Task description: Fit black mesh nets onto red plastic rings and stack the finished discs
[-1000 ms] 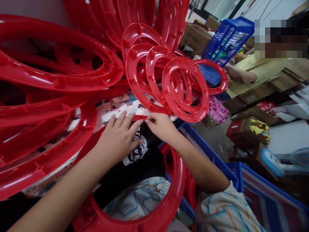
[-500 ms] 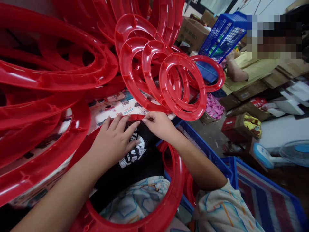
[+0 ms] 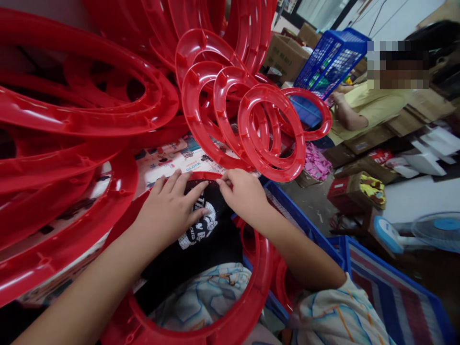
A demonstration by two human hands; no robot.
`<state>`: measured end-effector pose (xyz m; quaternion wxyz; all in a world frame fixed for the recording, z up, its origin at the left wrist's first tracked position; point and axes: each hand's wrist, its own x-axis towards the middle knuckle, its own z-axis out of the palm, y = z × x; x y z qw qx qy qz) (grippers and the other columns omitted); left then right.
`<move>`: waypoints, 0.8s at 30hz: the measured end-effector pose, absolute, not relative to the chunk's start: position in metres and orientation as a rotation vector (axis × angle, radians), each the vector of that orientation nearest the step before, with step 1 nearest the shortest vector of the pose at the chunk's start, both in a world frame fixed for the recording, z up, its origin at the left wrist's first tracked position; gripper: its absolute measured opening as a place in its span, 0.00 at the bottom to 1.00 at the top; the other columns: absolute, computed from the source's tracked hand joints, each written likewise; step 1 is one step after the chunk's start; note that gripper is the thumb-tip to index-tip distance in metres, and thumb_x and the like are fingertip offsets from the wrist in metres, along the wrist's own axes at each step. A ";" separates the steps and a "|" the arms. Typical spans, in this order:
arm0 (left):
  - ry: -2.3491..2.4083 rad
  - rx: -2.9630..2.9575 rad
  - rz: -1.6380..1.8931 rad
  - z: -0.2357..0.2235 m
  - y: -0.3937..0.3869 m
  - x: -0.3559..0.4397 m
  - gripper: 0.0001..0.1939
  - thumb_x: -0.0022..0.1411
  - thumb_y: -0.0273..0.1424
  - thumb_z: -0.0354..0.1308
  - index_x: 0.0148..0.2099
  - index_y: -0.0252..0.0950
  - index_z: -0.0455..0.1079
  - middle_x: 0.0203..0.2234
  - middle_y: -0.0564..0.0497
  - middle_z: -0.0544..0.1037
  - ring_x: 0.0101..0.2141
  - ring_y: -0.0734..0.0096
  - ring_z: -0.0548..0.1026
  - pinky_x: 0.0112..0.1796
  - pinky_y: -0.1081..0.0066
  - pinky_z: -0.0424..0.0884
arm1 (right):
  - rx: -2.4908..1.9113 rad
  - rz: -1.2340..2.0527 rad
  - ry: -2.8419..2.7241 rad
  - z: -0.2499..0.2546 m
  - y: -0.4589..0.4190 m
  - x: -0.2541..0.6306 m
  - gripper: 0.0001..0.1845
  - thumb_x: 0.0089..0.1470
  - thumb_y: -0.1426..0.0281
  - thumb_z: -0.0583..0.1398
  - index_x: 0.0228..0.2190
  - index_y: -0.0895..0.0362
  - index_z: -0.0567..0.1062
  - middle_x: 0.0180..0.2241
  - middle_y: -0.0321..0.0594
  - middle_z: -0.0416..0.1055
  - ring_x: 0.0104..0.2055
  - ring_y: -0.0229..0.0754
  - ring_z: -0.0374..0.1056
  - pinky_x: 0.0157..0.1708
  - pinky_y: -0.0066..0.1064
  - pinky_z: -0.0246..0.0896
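Observation:
A large red plastic ring (image 3: 257, 287) lies in front of me, partly over my lap. Inside its far part is a black cloth (image 3: 226, 230) with a white print, its upper edge against the ring's far rim. My left hand (image 3: 170, 201) rests with fingers spread over the far-left rim and the cloth. At the far rim, my right hand (image 3: 242, 194) has thumb and fingers pinched together by the cloth's upper edge. What sits between those fingertips is too small to make out.
Smaller red rings (image 3: 247, 167) lean in a row beyond my hands. Larger red rings (image 3: 151, 122) pile up at left. Blue crates (image 3: 345, 254) stand at right, near a fan (image 3: 388, 235). A person in yellow (image 3: 381, 105) works beside a blue basket (image 3: 323, 62).
My right hand has shifted slightly right along the far rim, its fingers still pinched. The left hand keeps its place. The view has tilted a little.

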<state>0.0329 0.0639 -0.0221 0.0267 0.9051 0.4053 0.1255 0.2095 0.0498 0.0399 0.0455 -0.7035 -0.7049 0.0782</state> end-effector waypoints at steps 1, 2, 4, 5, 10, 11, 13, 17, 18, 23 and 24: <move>1.258 2.796 0.374 -0.022 0.064 0.031 0.30 0.63 0.44 0.52 0.63 0.35 0.63 0.58 0.29 0.65 0.58 0.35 0.63 0.54 0.43 0.61 | -2.173 0.267 -2.184 0.044 0.045 0.209 0.14 0.62 0.66 0.55 0.34 0.60 0.78 0.34 0.46 0.77 0.38 0.46 0.72 0.38 0.34 0.60; 1.271 2.796 0.354 -0.022 0.063 0.029 0.30 0.63 0.45 0.52 0.63 0.35 0.62 0.59 0.29 0.64 0.58 0.35 0.63 0.54 0.43 0.62 | -2.194 0.320 -2.236 0.047 0.040 0.209 0.14 0.61 0.65 0.56 0.32 0.60 0.78 0.32 0.46 0.77 0.36 0.47 0.72 0.36 0.34 0.60; 1.308 2.792 0.304 -0.021 0.063 0.024 0.31 0.62 0.44 0.53 0.63 0.36 0.62 0.59 0.29 0.63 0.58 0.34 0.64 0.52 0.43 0.63 | -2.223 0.418 -2.355 0.049 0.033 0.206 0.16 0.61 0.64 0.56 0.30 0.60 0.79 0.29 0.48 0.78 0.33 0.48 0.73 0.33 0.34 0.61; 1.323 2.789 0.278 -0.020 0.062 0.022 0.31 0.62 0.44 0.54 0.63 0.36 0.61 0.59 0.30 0.63 0.57 0.35 0.64 0.51 0.43 0.64 | -2.229 0.428 -2.406 0.049 0.031 0.203 0.17 0.62 0.65 0.55 0.31 0.60 0.79 0.30 0.49 0.78 0.33 0.49 0.73 0.32 0.34 0.61; 1.388 2.775 0.103 -0.001 0.062 0.021 0.28 0.63 0.45 0.51 0.60 0.36 0.64 0.50 0.32 0.70 0.45 0.38 0.72 0.40 0.47 0.70 | -2.140 0.168 -2.598 0.037 0.032 0.190 0.18 0.64 0.72 0.50 0.36 0.64 0.79 0.32 0.56 0.78 0.35 0.52 0.76 0.29 0.35 0.64; 1.416 2.781 0.060 0.004 0.063 0.023 0.27 0.63 0.46 0.50 0.59 0.36 0.66 0.47 0.33 0.71 0.42 0.39 0.73 0.38 0.48 0.70 | -2.132 0.149 -2.620 0.035 0.034 0.188 0.18 0.64 0.72 0.50 0.36 0.64 0.79 0.32 0.56 0.78 0.35 0.52 0.76 0.29 0.35 0.64; 1.456 2.807 0.016 0.011 0.066 0.028 0.25 0.64 0.47 0.47 0.54 0.37 0.68 0.42 0.35 0.72 0.39 0.41 0.73 0.35 0.50 0.70 | -2.162 0.159 -2.611 0.033 0.037 0.186 0.17 0.64 0.71 0.51 0.37 0.65 0.78 0.33 0.57 0.78 0.36 0.54 0.76 0.29 0.36 0.65; 1.421 2.807 0.162 0.006 0.078 0.038 0.21 0.66 0.43 0.44 0.44 0.31 0.68 0.41 0.34 0.73 0.43 0.42 0.72 0.39 0.51 0.70 | -2.210 0.161 -2.505 0.033 0.040 0.188 0.13 0.61 0.71 0.54 0.39 0.63 0.77 0.35 0.53 0.77 0.38 0.54 0.76 0.32 0.37 0.67; 1.382 2.771 0.227 0.001 0.081 0.038 0.20 0.66 0.42 0.44 0.44 0.31 0.67 0.42 0.34 0.73 0.44 0.43 0.72 0.41 0.52 0.70 | -2.204 0.162 -2.484 0.033 0.039 0.188 0.12 0.61 0.71 0.54 0.39 0.62 0.76 0.36 0.52 0.77 0.39 0.54 0.75 0.32 0.37 0.66; 1.089 2.504 0.461 -0.021 0.096 0.034 0.19 0.63 0.41 0.50 0.51 0.36 0.62 0.48 0.41 0.72 0.50 0.52 0.70 0.50 0.53 0.66 | -2.137 0.312 -2.278 0.032 0.037 0.193 0.08 0.57 0.70 0.56 0.34 0.59 0.74 0.34 0.47 0.76 0.38 0.49 0.72 0.36 0.36 0.63; 1.067 2.462 0.479 -0.022 0.096 0.033 0.19 0.62 0.41 0.50 0.52 0.37 0.62 0.49 0.41 0.72 0.50 0.53 0.69 0.50 0.53 0.66 | -2.106 0.393 -2.183 0.030 0.039 0.195 0.06 0.55 0.70 0.57 0.33 0.58 0.73 0.32 0.44 0.75 0.37 0.46 0.72 0.36 0.34 0.62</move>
